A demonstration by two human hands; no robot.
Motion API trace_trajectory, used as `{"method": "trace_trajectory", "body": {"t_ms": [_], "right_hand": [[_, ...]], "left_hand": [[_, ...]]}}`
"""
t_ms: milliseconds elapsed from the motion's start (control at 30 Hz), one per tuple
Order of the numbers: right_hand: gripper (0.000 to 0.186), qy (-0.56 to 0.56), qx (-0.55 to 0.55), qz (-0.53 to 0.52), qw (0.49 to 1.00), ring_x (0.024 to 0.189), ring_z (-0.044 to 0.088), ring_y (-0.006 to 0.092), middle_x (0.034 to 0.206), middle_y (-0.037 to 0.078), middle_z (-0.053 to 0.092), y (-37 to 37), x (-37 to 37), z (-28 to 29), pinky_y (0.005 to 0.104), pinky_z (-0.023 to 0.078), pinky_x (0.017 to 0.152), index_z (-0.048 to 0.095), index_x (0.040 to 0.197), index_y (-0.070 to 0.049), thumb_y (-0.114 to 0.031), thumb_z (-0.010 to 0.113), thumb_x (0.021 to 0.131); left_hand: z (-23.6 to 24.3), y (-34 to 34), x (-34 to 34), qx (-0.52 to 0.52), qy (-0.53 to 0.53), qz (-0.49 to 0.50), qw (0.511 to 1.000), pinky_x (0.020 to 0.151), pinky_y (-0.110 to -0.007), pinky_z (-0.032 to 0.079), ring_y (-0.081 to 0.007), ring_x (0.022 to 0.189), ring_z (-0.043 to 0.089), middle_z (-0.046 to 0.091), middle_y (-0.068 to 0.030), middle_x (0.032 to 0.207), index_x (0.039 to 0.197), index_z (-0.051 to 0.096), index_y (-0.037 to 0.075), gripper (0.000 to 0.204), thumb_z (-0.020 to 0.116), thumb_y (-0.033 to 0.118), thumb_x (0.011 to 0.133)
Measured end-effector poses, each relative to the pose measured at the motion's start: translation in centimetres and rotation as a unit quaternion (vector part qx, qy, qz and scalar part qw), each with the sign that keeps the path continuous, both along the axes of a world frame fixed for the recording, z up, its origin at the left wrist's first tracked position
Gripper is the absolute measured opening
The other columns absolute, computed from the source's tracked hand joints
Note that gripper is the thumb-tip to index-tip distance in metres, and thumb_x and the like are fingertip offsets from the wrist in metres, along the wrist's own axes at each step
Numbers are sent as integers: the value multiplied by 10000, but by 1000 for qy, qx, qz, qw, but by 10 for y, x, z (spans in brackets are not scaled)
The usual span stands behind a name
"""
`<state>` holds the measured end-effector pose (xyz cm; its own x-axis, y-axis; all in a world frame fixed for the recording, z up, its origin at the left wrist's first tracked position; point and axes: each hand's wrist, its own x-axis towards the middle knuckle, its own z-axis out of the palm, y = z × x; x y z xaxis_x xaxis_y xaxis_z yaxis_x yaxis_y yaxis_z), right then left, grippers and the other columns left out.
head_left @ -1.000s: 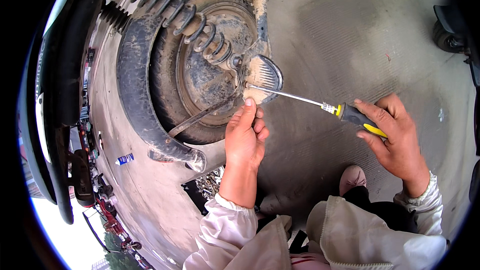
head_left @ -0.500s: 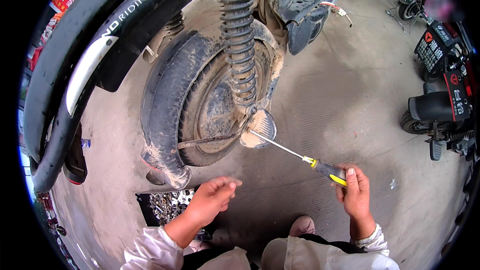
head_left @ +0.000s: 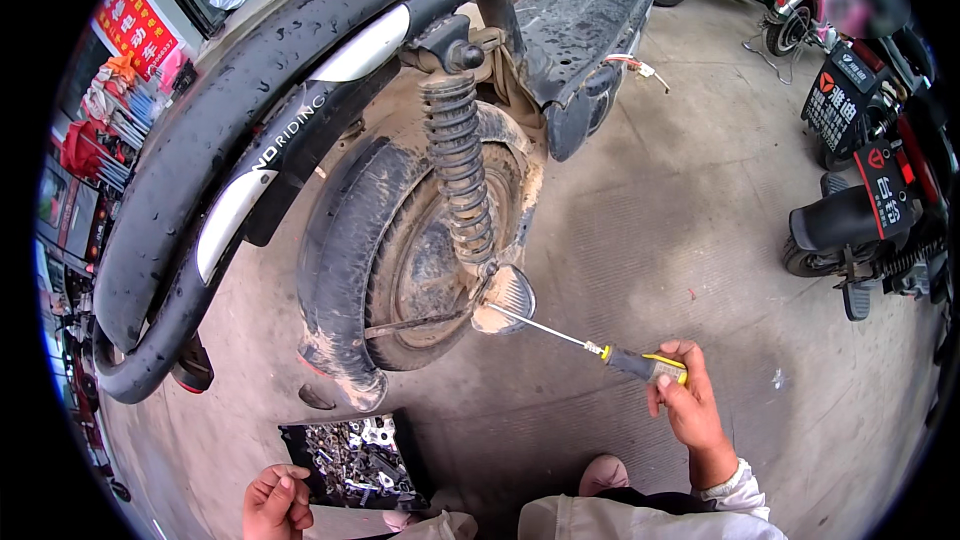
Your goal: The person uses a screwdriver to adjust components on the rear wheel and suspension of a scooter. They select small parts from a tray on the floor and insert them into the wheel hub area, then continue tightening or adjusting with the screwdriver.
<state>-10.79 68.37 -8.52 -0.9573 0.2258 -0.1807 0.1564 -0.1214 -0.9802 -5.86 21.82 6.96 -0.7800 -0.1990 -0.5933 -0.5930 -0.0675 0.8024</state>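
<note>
My right hand [head_left: 693, 408] is closed round the grey and yellow handle of a screwdriver [head_left: 540, 328]. The tool's thin metal shaft points left, and its tip meets the muddy foot peg [head_left: 514, 290] at the bottom of the shock absorber [head_left: 462, 180]. Beside these is the mud-caked rear wheel [head_left: 415, 275] of a scooter under its black fender [head_left: 345, 230]. My left hand [head_left: 276, 503] is low at the left, by the edge of a black tray [head_left: 415, 440]. Its fingers are pressed together; whatever they might pinch is too small to make out.
Bolts and metal parts [head_left: 350, 460] fill the tray on the concrete floor. Above, at the left, runs the scooter's wet black rear rack [head_left: 230, 100]. A loose wire connector [head_left: 640, 68] hangs from the footboard. Other scooters [head_left: 850, 220] stand at the right.
My left hand has gone from beside the wheel down and left to the tray. The right hand keeps the screwdriver at the foot peg. The whole view has shifted, showing more tray.
</note>
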Motion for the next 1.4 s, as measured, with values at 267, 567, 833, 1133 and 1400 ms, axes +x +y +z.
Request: {"method": "trace_trajectory", "body": {"t_ms": [267,567,833,1133,1400], "right_hand": [[254,-56,-6,48,997,535,436,70,740,20,519,7,2,10,227,369,484,503,1132,-24,-266,483,1056],[222,-44,-14,12,999,623,503,72,815,26,583,5,3,3,237,421,575,560,1096,-13,-225,540,1033],[238,-41,28,29,998,656,535,85,830,39,608,8,6,2,256,445,597,572,1088,-7,-235,564,1022],[238,-43,37,29,998,772,590,117,876,54,613,10,8,-4,283,487,710,576,1133,-6,-206,594,1005],[287,77,239,42,967,714,571,119,856,43,594,9,1,-7,284,482,666,571,1188,5,-216,577,1005]], "left_hand": [[-8,-13,0,-30,34,17,999,404,-218,263,-65,465,324,506,-15,665,1052,603,9,264,629,264,986],[-5,-16,-2,-12,10,-3,1000,468,-195,291,-39,527,345,472,42,743,1172,619,50,253,555,255,1037],[-2,-9,-6,-18,11,-2,1000,469,-189,288,-36,528,341,465,43,748,1099,616,68,213,550,261,1040],[-4,-9,-10,-11,14,-6,1000,470,-192,275,-36,530,332,473,41,759,1121,622,62,216,554,250,1037],[-5,-7,-13,-14,16,-16,1000,474,-194,277,-39,534,334,473,41,760,1121,620,58,215,554,244,1036]]}}
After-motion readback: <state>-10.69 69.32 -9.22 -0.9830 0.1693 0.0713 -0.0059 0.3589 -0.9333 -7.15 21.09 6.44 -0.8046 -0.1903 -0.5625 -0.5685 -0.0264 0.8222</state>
